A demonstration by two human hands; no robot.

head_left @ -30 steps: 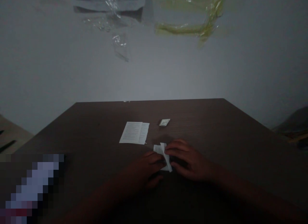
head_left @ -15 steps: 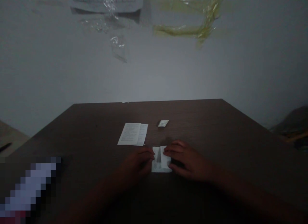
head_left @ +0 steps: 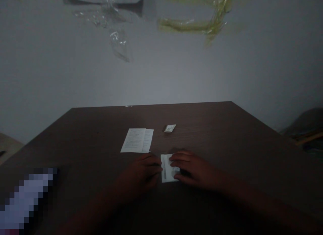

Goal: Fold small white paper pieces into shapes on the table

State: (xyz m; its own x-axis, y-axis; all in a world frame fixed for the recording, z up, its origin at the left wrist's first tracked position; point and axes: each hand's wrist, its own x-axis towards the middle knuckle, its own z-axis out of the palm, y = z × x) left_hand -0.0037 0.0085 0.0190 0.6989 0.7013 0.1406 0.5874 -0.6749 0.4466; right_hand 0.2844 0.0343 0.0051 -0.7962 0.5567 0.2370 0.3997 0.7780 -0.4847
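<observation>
A small folded white paper (head_left: 167, 169) lies flat on the dark brown table (head_left: 227, 144) in dim light. My left hand (head_left: 143, 171) rests at the paper's left edge with its fingers bent and their tips touching it. My right hand (head_left: 193, 167) lies on the paper's right part, fingers stretched flat and pressing it down. Past the hands a larger folded printed sheet (head_left: 137, 140) lies flat. A small packet (head_left: 170, 128) sits to the right of that sheet.
A blurred-out patch (head_left: 25, 198) covers the table's near left corner. Bits of clear tape (head_left: 118, 43) and yellowish tape (head_left: 191, 24) stick to the grey wall behind. Dark objects (head_left: 306, 134) lie off the table at the right.
One second ago the small paper stood partly raised between my hands. It now lies flat, with my right fingers pressed on it and my left hand drawn to its left edge.
</observation>
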